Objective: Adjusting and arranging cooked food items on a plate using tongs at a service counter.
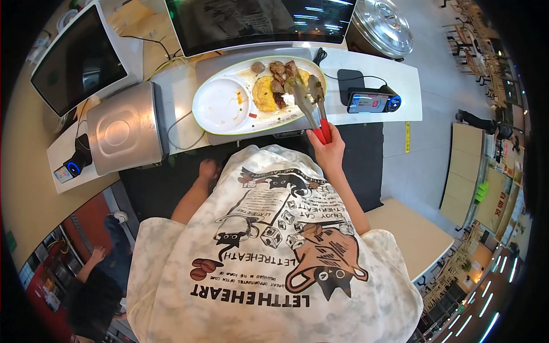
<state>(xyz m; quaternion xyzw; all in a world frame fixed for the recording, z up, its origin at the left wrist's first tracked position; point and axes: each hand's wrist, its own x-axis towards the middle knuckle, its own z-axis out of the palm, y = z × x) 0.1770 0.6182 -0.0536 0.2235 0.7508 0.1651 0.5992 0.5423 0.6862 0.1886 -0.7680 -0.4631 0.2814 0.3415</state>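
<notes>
My right hand [330, 148] grips a pair of metal kitchen tongs [304, 105] by their red handles. The tong heads are over the right end of an oval white plate [206, 109] with a green rim, at browned meat pieces [278, 70]. Whether they pinch a piece cannot be made out. Beside the meat lies yellow food [262, 94], perhaps egg, with a small round ball [257, 67] behind it. Sauce spots mark the plate's round left compartment. My left hand [209, 169] is low beside my printed top, touching nothing on the counter; its fingers are partly hidden.
Under the plate is a flat metal platform [208, 64]; a similar one [128, 124] stands left. Two dark screens [261, 21] [79, 60] rise behind. A phone [369, 103] rests on a stand at right, near a lidded steel pot [381, 25]. Another person [98, 296] is at lower left.
</notes>
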